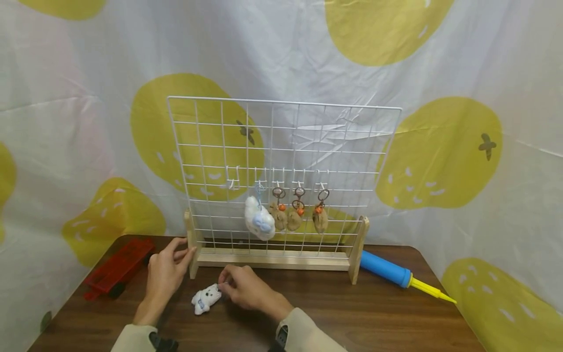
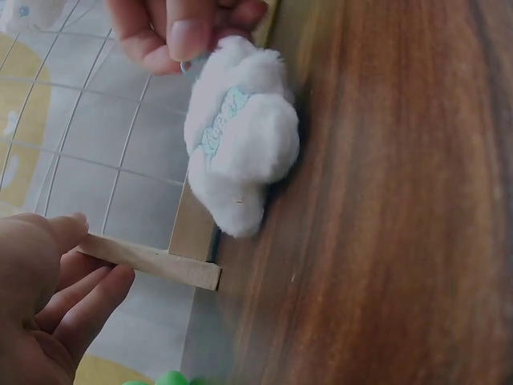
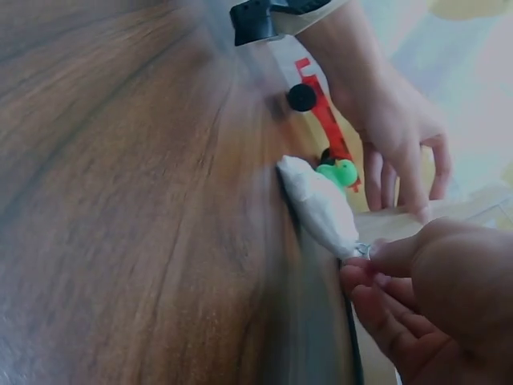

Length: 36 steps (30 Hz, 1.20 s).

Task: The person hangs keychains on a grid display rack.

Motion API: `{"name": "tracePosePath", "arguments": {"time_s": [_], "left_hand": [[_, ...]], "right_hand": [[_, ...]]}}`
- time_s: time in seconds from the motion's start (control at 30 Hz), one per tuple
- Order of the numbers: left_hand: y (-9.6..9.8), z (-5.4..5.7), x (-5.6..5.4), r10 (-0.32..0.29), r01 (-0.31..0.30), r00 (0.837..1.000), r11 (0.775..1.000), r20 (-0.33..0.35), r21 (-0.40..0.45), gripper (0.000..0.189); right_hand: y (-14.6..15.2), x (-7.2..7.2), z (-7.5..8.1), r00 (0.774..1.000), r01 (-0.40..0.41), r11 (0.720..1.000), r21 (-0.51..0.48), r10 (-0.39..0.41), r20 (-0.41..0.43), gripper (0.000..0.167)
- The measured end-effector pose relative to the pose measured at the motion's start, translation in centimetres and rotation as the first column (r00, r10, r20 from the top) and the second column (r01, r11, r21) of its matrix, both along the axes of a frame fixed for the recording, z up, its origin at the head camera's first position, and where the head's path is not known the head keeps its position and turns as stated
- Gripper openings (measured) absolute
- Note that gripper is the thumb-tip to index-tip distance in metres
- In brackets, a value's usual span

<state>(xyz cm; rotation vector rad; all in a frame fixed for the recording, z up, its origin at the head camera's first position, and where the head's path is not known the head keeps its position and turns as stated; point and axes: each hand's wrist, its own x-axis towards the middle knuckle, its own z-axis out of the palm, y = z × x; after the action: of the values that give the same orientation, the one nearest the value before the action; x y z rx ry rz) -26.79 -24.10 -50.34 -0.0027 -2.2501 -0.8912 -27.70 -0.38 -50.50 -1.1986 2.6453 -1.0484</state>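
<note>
A small white plush dog keychain (image 1: pixel 205 299) lies on the table in front of the wire grid rack (image 1: pixel 272 262). Its metal ring (image 3: pixel 364 249) is pinched between the thumb and fingers of my right hand (image 1: pixel 250 288). In the left wrist view the plush (image 2: pixel 240 144) shows pale blue lettering or trim on its body. My left hand (image 1: pixel 166 271) holds the rack's left wooden upright (image 1: pixel 192 244), thumb on one side and fingers on the other. From the grid hang a white plush keychain (image 1: pixel 258 220) with a blue bow and several brown plush keychains (image 1: pixel 320 220).
A white hook (image 1: pixel 232 184) sits on the grid's left part. A red toy vehicle (image 1: pixel 119 266) stands at the table's left edge, with a green toy (image 3: pixel 341 172) near it in the right wrist view. Behind the rack's right foot lies a blue pump (image 1: pixel 387 269) with a yellow nozzle.
</note>
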Motion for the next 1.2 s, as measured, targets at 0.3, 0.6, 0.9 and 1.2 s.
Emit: {"name": "tracePosePath", "arguments": {"time_s": [0.3, 0.6, 0.9, 1.2], "left_hand": [[0.0, -0.1, 0.0, -0.008, 0.008, 1.000, 1.000, -0.001, 0.008, 0.027], [0.0, -0.1, -0.1, -0.003, 0.003, 1.000, 1.000, -0.003, 0.002, 0.027], [0.0, 0.0, 0.0, -0.008, 0.008, 0.999, 1.000, -0.032, -0.008, 0.027], [0.0, 0.0, 0.0, -0.004, 0.004, 1.000, 1.000, -0.011, 0.004, 0.027]], "right_hand": [[0.2, 0.2, 0.9, 0.998, 0.049, 0.984, -0.173, -0.041, 0.048, 0.007], [0.4, 1.0, 2.8, 0.999, 0.044, 0.943, -0.329, -0.050, -0.009, 0.010], [0.4, 1.4, 4.9, 0.998, 0.045, 0.927, -0.371, -0.060, -0.030, 0.012], [0.1, 2.3, 7.7, 0.991, 0.052, 0.895, -0.443, -0.101, -0.089, 0.014]]}}
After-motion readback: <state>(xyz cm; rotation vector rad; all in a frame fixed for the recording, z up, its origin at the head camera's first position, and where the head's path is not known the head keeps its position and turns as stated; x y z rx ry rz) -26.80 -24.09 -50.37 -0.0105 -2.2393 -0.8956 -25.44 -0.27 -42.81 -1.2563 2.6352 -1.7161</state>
